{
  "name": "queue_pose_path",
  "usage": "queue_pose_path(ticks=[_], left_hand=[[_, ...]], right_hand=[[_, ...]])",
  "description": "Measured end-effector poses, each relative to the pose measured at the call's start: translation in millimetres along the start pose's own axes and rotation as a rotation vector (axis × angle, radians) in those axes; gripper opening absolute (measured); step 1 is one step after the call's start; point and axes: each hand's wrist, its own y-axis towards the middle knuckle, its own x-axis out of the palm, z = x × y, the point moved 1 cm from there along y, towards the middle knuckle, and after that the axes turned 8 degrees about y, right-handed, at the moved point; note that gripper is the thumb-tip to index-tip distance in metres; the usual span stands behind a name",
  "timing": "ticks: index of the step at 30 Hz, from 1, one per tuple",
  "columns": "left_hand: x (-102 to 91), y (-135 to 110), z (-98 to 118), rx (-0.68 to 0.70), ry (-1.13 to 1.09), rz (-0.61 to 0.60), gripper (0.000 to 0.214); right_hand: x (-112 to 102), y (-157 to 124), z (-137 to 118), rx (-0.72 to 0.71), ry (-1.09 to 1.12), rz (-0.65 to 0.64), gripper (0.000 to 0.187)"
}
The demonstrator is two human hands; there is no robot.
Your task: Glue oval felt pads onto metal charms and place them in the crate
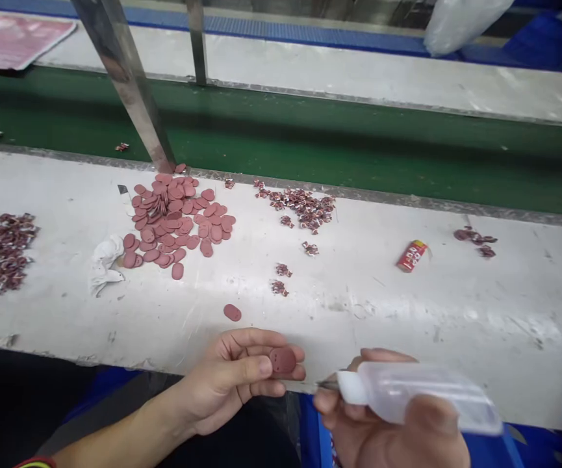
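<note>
Left hand: The left hand (pixel 227 380) holds a maroon oval disc (pixel 282 359) at the lower center of the frame, the left fingers (pixel 256 341) closed on its edges, its flat face turned up.

Right hand: The right hand (pixel 383 416) grips a clear plastic squeeze bottle (pixel 407 396) on its side, the right fingers (pixel 383 355) wrapped around it from below and the thumb on top.

Nozzle: A thin metal nozzle (pixel 328 385) points left from the white bottle cap (pixel 351 387), just beside the left hand, not touching the disc.

Nearby: A lone disc (pixel 232 312) lies on the white surface (pixel 358 312) just above the left hand.

Center left: A loose pile of matching discs (pixel 173 221) sits on the surface, a crumpled white cloth (pixel 105 263) touching its lower left edge.

Center: A scatter of small printed pieces (pixel 303 208) lies right of the pile.

Far left: A larger heap of such pieces (pixel 0 259) sits at the frame's edge.

Right: A small red packet (pixel 412 255) lies near a few more pieces (pixel 475 239).

Background: A green belt (pixel 281 140) runs behind the surface, crossed by a metal post (pixel 125 78). A pink sheet (pixel 17 39) lies upper left, a white plastic bag (pixel 463 23) upper right.
</note>
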Motion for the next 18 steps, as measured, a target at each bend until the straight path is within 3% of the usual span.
queue_pose_path(ticks=[6,13,18], left_hand=[[5.1,-0.6,-4.1,0.011,-0.019,-0.009,0.026],[4.3,0.0,-4.4,0.024,-0.033,-0.013,0.03],[3.8,0.8,-5.6,0.012,-0.046,-0.007,0.032]], right_hand=[[22.9,-14.3,18.2,-0.421,-0.176,0.289,0.029],[25.1,-13.1,26.5,-0.541,-0.231,0.356,0.025],[34.8,-15.4,24.5,-0.55,-0.268,0.358,0.022]])
